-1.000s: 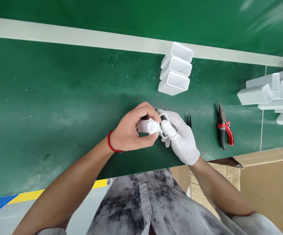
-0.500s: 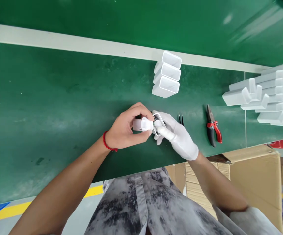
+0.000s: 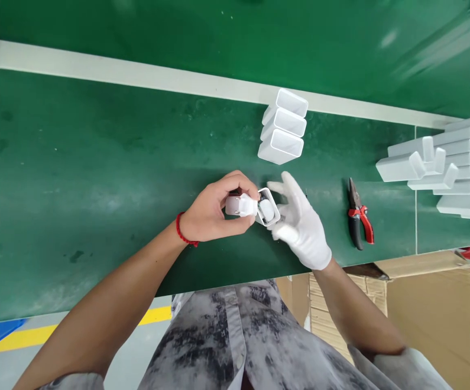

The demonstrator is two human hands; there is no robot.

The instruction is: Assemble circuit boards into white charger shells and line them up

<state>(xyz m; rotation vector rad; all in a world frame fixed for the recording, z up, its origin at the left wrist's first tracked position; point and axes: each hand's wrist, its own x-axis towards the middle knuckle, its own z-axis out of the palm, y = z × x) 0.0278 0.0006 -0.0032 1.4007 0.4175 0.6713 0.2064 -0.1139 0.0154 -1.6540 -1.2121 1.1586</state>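
Observation:
My left hand (image 3: 206, 216), bare with a red cord at the wrist, pinches a white plastic end piece (image 3: 246, 206) between thumb and fingers. Two small metal pins show on that piece's greyish face. Against it stands a white rectangular case (image 3: 276, 218), open at the top, with a rounded white part (image 3: 266, 210) and something dark inside. Whether the end piece and case are joined, I cannot tell. My right hand (image 3: 304, 230), in a white glove, is open with fingers spread, just right of the case; whether it touches the case is unclear.
Behind my hands, three open white cases (image 3: 287, 142) stand in a row near the pale strip (image 3: 137, 81). Red-and-black pliers (image 3: 357, 214) lie to the right. Farther right are stacked white cases (image 3: 458, 162). A cardboard box (image 3: 430, 303) stands below the table's front edge.
My right hand has opened and drawn back from the case, uncovering its inside. It now hides most of the black tweezers. My left hand keeps its pinch on the end piece.

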